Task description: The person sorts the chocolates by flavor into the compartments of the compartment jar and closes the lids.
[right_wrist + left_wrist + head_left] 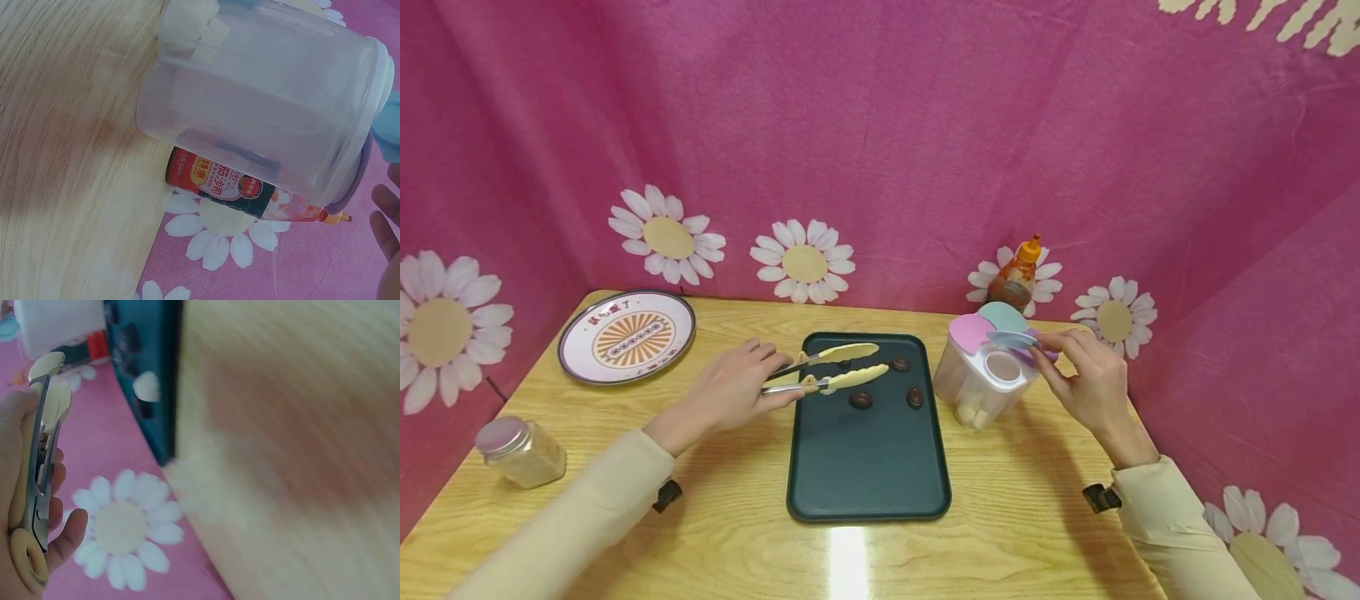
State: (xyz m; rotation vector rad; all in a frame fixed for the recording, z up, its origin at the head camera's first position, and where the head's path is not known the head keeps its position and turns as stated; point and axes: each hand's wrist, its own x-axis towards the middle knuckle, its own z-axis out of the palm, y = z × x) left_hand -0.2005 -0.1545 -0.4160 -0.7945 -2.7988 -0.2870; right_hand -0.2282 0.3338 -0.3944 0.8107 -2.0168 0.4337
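Observation:
My left hand (733, 383) holds cream-tipped kitchen tongs (854, 377) over the upper part of a dark green tray (871, 467). The tongs' tips are apart with nothing between them. Several dark brown oval pieces (861, 401) lie on the tray, and the left wrist view also shows a white piece (147, 387) there. On the right, my right hand (1092, 382) pinches the edge of a raised blue lid (1013, 338) on a clear divided container (951, 385). A round opening shows beneath that lid. White lumps (190, 25) lie in the bottom of one compartment.
Behind the container stands a sauce bottle (1013, 283) with an orange cap. A patterned plate (576, 354) is at the back left, and a lidded jar (527, 458) stands at the left edge. Pink floral cloth (880, 167) hangs around the wooden table (730, 508).

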